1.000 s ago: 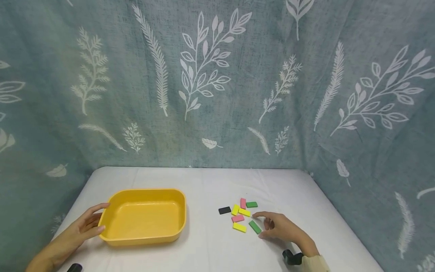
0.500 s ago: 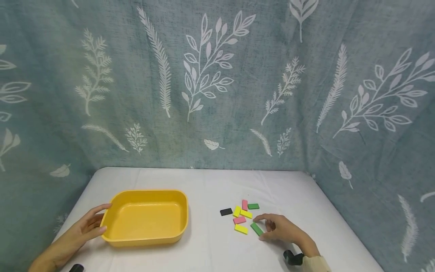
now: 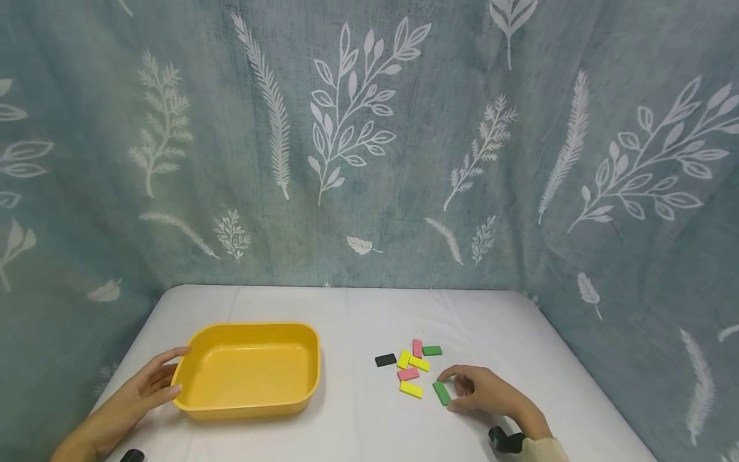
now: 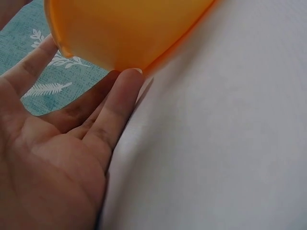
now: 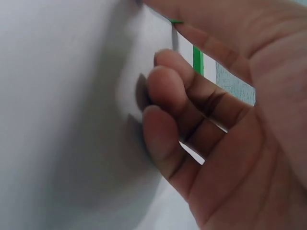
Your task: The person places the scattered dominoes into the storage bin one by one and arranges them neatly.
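A yellow tray (image 3: 248, 378) stands on the left of the white table. My left hand (image 3: 141, 388) touches its left side with extended fingers; the left wrist view shows fingertips against the outer wall of the tray (image 4: 120, 33). On the right, my right hand (image 3: 482, 393) pinches a green block (image 3: 441, 393) lengthwise between thumb and index finger, low over the cloth. Its other fingers are curled in the right wrist view, where green strips (image 5: 198, 61) show past the hand (image 5: 225, 120); which block they belong to I cannot tell.
Left of the right hand lie a black block (image 3: 385, 360), several yellow blocks (image 3: 411, 389), two pink blocks (image 3: 408, 374) and another green block (image 3: 432, 351). White cloth (image 3: 346, 308) covers the table. A patterned curtain (image 3: 358, 160) hangs behind and at both sides.
My right hand has closed its thumb and index finger on the green block and shifted it slightly right, turning it a little. My left hand and the tray stay together.
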Demonstrator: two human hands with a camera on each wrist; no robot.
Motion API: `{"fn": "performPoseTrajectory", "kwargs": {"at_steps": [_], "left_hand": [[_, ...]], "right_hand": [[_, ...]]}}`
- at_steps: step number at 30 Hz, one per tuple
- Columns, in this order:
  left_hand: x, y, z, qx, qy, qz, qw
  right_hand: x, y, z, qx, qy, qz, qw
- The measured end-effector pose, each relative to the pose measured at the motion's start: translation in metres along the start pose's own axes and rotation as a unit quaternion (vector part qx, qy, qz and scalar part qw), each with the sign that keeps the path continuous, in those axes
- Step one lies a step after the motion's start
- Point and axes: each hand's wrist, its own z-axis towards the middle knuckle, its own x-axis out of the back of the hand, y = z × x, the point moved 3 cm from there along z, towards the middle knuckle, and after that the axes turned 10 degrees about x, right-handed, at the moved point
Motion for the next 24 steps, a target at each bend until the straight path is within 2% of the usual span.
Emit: {"fn": "performPoseTrajectory", "kwargs": {"at_steps": [10,19,24], "left_hand": [[-0.003,0.002,0.0,0.0,-0.001,-0.008,1.0],[0.0,0.001,-0.003,0.007,0.014,0.012,0.9998],[-0.001,0.0,-0.001,0.003,0.013,0.01,0.9999]], "right_hand": [[-0.003,0.003,-0.005,-0.015,0.039,-0.006,0.999],[-0.004,-0.005,0.006,-0.009,0.097,-0.004,0.995],[-0.003,-0.014,0.013,0.003,0.116,-0.003,0.993]]}}
